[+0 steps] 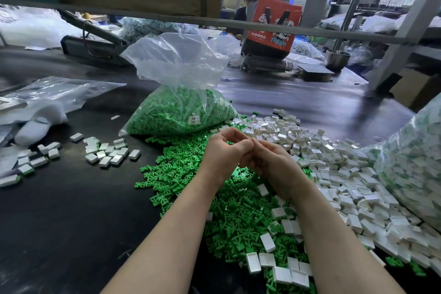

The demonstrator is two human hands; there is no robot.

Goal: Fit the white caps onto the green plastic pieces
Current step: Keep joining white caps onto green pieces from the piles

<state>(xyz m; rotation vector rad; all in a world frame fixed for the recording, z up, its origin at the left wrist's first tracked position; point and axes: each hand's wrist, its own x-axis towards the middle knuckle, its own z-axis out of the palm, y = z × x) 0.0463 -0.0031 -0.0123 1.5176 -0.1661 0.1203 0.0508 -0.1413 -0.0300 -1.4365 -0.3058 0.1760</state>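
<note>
Two hands meet above the middle of the table: the left hand point(223, 150) and right hand point(269, 162) are curled with fingertips pressed together, and whatever they pinch is hidden between the fingers, so I cannot tell whether a cap and a green piece are in there. Loose green pieces point(214, 193) lie heaped right under the wrists, with the white caps point(334, 174) piled just to the right and spilling into the green heap near the body. A bag point(181, 112) of more green pieces sits beyond the hands, and finished capped pieces point(107, 154) lie scattered to the left. The main risk, as I judge it, is a cap pressed on crooked because the fingers cover the joint; another is a forearm sweeping caps off the near edge of the table point(71, 210).
</note>
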